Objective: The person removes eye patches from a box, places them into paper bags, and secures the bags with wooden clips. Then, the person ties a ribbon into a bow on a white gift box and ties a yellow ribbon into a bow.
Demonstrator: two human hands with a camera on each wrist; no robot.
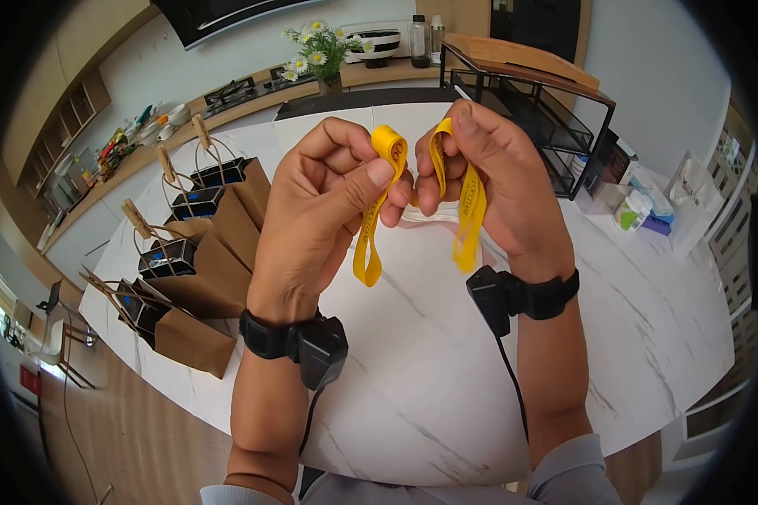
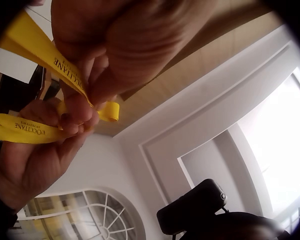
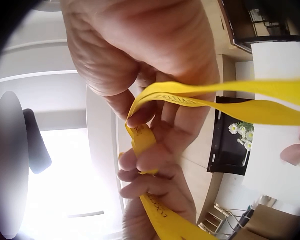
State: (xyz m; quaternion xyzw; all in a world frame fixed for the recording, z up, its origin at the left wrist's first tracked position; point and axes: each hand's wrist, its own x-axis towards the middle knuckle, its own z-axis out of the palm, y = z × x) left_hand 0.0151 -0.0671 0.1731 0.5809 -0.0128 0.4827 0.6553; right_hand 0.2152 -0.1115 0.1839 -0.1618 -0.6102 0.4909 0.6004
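Observation:
A yellow ribbon point(image 1: 472, 206) with dark lettering is held up between both hands in the head view. The left hand point(image 1: 316, 198) pinches one looped part between thumb and fingers, and a tail hangs below it. The right hand point(image 1: 509, 172) pinches another loop, its end dangling under the palm. In the left wrist view the ribbon point(image 2: 32, 131) runs through the fingers of both hands, which nearly meet. The right wrist view shows the ribbon point(image 3: 270, 112) folded over the right fingers; whether it is knotted between the fingertips cannot be told.
Several brown paper bags point(image 1: 195, 337) with clothespins on their handles stand on the left of the marble table point(image 1: 396, 404). A black rack point(image 1: 547, 109) stands at the back right, near bottles point(image 1: 632, 210) and a clear bag point(image 1: 693, 198). Daisies point(image 1: 320, 55) are behind.

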